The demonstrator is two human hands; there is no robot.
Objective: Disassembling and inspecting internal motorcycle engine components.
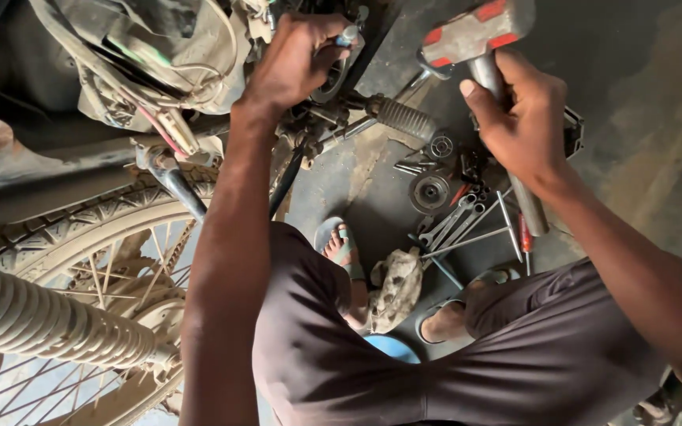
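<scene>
- The right hand [521, 118] has its grip wrapped tight round the metal handle of a hammer [479, 35], the thumb laid along the shaft and the fingers curled fully about it, with no gap showing.
- The hammer sits at about 1 o'clock in the view; its grey head with red end patches lies at the top, and the long axis of the handle runs from roughly 11 o'clock down to 5 o'clock, the free end [532, 211] poking out below the palm.
- The left hand [297, 55], at 12 o'clock, is closed in a narrow grip on a small tool with a blue-grey tip [348, 35] pressed in among the motorcycle parts (what the tip meets is hidden by the fingers).
- Just to 3 o'clock of that hand a ribbed black rubber boot [401, 117] on a rod slants from upper left to lower right.
- On the concrete floor [641, 118] near the middle lie loose spanners [453, 225], a round bearing-like disc [429, 192] and a red-handled screwdriver [524, 237], close together.
- At 8 o'clock are a spoked wheel with a knobbly tyre [96, 229] and a dusty coil shock absorber [49, 319].
- The person's sandalled feet [341, 246] rest on the floor at 6 o'clock, beside a crumpled rag [395, 288].
</scene>
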